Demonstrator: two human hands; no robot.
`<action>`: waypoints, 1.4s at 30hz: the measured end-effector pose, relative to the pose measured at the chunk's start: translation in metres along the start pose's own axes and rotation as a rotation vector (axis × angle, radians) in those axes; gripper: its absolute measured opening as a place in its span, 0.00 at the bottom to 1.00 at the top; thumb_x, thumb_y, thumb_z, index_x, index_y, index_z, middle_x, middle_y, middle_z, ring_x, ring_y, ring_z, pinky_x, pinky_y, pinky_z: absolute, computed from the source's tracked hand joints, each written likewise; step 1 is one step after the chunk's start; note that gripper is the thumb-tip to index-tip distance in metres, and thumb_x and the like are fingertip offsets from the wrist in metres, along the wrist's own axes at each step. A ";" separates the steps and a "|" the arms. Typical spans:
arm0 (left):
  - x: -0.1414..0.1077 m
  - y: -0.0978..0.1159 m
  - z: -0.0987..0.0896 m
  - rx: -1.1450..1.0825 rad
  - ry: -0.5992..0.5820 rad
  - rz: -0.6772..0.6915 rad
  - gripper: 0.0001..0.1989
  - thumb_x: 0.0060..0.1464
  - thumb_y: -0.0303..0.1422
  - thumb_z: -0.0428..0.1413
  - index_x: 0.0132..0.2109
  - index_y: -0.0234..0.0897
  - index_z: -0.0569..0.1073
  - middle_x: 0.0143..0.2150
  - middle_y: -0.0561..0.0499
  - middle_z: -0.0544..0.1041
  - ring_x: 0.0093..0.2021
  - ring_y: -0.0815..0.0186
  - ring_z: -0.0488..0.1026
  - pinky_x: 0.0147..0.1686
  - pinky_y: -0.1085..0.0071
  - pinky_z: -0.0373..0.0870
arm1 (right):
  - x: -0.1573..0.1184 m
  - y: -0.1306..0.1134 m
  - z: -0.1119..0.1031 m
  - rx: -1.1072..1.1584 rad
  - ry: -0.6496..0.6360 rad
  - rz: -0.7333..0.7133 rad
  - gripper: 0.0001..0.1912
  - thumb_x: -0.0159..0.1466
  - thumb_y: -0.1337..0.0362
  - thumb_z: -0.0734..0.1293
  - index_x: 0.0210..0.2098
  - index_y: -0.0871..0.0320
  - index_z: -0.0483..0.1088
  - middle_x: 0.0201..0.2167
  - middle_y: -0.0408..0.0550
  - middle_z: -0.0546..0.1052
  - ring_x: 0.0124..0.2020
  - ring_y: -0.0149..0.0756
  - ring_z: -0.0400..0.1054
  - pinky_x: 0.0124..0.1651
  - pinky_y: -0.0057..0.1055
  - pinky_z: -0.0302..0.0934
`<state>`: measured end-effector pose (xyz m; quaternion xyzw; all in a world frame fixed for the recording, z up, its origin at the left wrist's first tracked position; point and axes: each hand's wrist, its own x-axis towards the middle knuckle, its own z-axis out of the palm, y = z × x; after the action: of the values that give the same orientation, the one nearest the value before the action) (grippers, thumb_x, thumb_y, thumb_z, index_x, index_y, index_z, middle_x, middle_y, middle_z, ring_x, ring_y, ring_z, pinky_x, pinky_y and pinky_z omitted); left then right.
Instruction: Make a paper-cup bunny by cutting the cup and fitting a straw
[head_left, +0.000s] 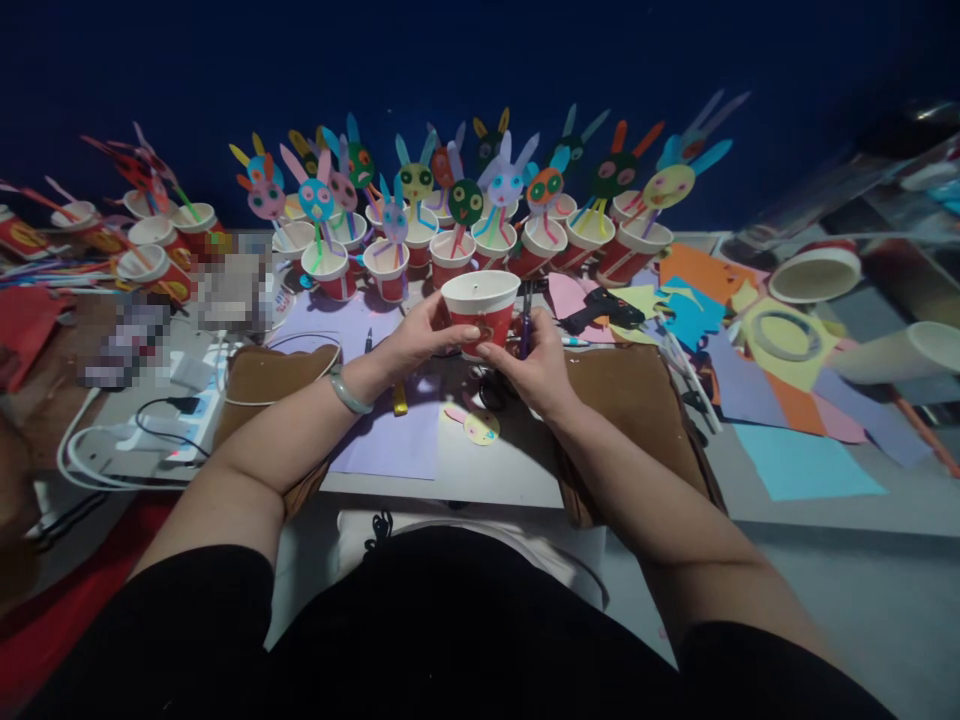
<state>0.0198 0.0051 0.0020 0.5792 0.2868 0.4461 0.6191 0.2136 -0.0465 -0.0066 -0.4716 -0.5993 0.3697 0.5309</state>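
Observation:
A red paper cup (pixel 480 318) with a white rim is held upright in front of me, between both hands. My left hand (pixel 426 338) is closed around its left side, thumb across the front. My right hand (pixel 536 362) grips the right side, its thumb near the cup's base. A slim dark purplish tool (pixel 526 325) stands up against the right fingers; its kind is unclear. Below the cup, a small yellow paper disc (pixel 481 427) with coloured spots lies on the table. Dark loops (pixel 491 388) lie between the disc and my right hand, partly shaded.
Behind stand several cups with paper rabbit faces on straws (pixel 505 190). Brown cushions (pixel 626 420) lie under my forearms. Coloured paper sheets (pixel 810 462) and a tape roll (pixel 781 335) are at right. A power strip (pixel 184 425) with cables sits left. Purple paper (pixel 390 440) lies in front.

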 end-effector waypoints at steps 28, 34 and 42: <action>-0.008 0.001 -0.002 0.409 -0.133 0.431 0.43 0.38 0.44 0.78 0.61 0.43 0.76 0.63 0.42 0.79 0.64 0.44 0.78 0.68 0.48 0.71 | -0.013 0.006 0.000 -0.228 0.024 -0.469 0.34 0.52 0.41 0.81 0.45 0.47 0.62 0.58 0.60 0.78 0.64 0.61 0.73 0.65 0.64 0.66; -0.010 0.004 0.000 0.411 -0.109 0.403 0.40 0.36 0.45 0.78 0.58 0.42 0.79 0.59 0.43 0.81 0.62 0.44 0.79 0.68 0.45 0.70 | -0.015 0.005 -0.003 -0.224 -0.004 -0.562 0.33 0.52 0.42 0.82 0.38 0.47 0.59 0.56 0.56 0.80 0.59 0.56 0.76 0.60 0.61 0.70; -0.010 0.005 0.000 0.452 -0.108 0.397 0.37 0.39 0.47 0.77 0.57 0.43 0.80 0.58 0.43 0.81 0.61 0.46 0.78 0.68 0.47 0.70 | -0.016 -0.001 -0.004 -0.225 -0.029 -0.453 0.37 0.45 0.39 0.84 0.35 0.47 0.59 0.54 0.56 0.80 0.60 0.58 0.75 0.62 0.64 0.68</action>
<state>0.0140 -0.0044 0.0050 0.7698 0.2268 0.4519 0.3896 0.2175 -0.0623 -0.0094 -0.3759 -0.7346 0.1793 0.5357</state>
